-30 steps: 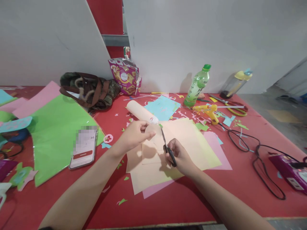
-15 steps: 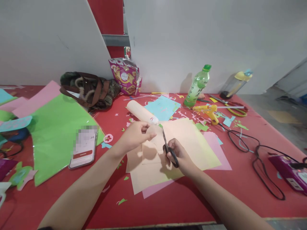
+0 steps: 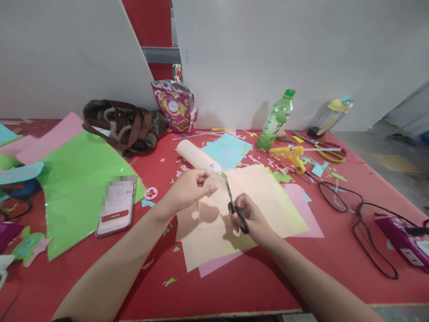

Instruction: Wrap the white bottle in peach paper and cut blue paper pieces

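Note:
My left hand (image 3: 194, 188) pinches a small piece of cream paper (image 3: 219, 184) between thumb and fingers, above a stack of sheets. Black-handled scissors (image 3: 238, 215) are gripped in my right hand (image 3: 250, 218), fingers through the loops. Their blades point away from me and lie along the right edge of the held piece. A green scrap (image 3: 224, 175) shows near the blade tips. Beneath both hands lie cream sheets (image 3: 268, 197), with yellow-green and pink sheets (image 3: 301, 212) showing under them. Just behind the held piece lies a pale cylinder (image 3: 197, 156).
Left are a phone (image 3: 116, 205), a green sheet (image 3: 73, 188) and a camouflage bag (image 3: 134, 127). A snack bag (image 3: 176, 107) and green bottle (image 3: 276, 120) stand behind. On the right are a yellow glue gun (image 3: 291, 156), its cord, more scissors (image 3: 325, 150) and a purple power strip (image 3: 404, 241).
Almost nothing differs. The view has shifted very slightly; both hands, the paper piece and the scissors keep about the same position.

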A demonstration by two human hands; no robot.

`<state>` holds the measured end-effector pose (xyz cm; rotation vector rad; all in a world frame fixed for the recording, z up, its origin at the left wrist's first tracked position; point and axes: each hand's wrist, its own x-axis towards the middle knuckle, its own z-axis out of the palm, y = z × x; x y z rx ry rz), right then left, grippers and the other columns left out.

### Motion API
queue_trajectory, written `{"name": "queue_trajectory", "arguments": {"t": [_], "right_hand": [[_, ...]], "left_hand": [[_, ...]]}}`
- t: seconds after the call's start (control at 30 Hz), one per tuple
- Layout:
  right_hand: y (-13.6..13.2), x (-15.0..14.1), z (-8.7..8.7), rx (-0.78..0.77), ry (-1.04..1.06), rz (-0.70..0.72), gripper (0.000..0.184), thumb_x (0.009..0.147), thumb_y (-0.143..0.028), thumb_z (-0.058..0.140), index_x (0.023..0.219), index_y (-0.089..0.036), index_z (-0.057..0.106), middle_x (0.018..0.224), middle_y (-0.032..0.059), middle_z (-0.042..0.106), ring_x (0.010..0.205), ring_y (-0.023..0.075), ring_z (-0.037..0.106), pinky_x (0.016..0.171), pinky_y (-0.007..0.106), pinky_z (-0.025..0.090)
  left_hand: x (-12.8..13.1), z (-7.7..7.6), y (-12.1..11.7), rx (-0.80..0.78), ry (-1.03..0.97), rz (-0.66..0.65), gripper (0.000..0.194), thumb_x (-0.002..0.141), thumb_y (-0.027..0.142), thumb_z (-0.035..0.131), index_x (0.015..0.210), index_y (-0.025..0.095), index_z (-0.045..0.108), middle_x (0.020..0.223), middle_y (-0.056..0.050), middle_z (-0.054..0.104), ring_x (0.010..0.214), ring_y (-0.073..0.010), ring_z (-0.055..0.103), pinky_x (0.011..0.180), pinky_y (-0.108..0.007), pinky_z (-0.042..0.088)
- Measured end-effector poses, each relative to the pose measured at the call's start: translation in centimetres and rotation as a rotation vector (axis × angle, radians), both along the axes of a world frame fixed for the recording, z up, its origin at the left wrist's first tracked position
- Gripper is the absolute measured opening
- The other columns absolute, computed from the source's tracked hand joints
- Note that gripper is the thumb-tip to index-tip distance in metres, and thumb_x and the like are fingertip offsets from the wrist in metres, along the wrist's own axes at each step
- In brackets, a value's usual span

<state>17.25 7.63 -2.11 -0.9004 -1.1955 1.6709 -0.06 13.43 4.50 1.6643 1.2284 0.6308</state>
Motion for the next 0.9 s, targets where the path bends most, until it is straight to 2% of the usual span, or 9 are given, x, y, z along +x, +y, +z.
{"name": "queue_trajectory", "arguments": {"t": [0.13, 0.47, 0.7, 0.9], "right_hand": [[0.01, 0.02, -0.14, -0.006, -0.004, -0.016, 0.036, 0.069, -0.038, 0.060, 0.071, -0.022, 0.028, 0.052, -0.0112, 0.036, 0.035, 0.0034, 0.037, 0.033, 0.015, 0.027], [-0.11, -0.06, 0.21, -0.053, -0.052, -0.044, 0.036, 0.068, -0.033, 0.061, 0.069, -0.022, 0.027, 0.047, -0.0128, 0.034, 0.032, 0.0032, 0.034, 0.032, 0.015, 0.028], [-0.04, 0.08, 0.25, -0.017, -0.049, -0.015, 0.038, 0.067, -0.042, 0.059, 0.072, -0.022, 0.027, 0.048, -0.0119, 0.036, 0.033, 0.0046, 0.037, 0.030, 0.015, 0.026], [-0.03, 0.16, 0.08, 0.001, -0.033, 0.001, 0.036, 0.069, -0.042, 0.058, 0.073, -0.022, 0.028, 0.050, -0.0113, 0.036, 0.035, 0.0044, 0.037, 0.033, 0.016, 0.026]], "left_hand": [[0.02, 0.13, 0.06, -0.032, -0.008, 0.023, 0.018, 0.064, 0.027, 0.057, 0.076, 0.013, 0.057, 0.074, -0.002, 0.064, 0.067, -0.0152, 0.059, 0.057, -0.023, 0.043], [-0.51, -0.11, 0.36, 0.042, 0.007, 0.095, 0.020, 0.062, 0.030, 0.057, 0.074, 0.014, 0.057, 0.069, -0.003, 0.063, 0.065, -0.0162, 0.060, 0.059, -0.025, 0.044], [-0.22, -0.16, 0.23, 0.024, 0.062, 0.035, 0.018, 0.064, 0.029, 0.056, 0.072, 0.014, 0.057, 0.070, -0.003, 0.063, 0.066, -0.0168, 0.059, 0.056, -0.024, 0.043], [-0.10, -0.32, 0.13, 0.044, 0.045, -0.006, 0.014, 0.065, 0.027, 0.056, 0.070, 0.014, 0.057, 0.070, -0.002, 0.063, 0.067, -0.0152, 0.059, 0.057, -0.022, 0.043]]}}
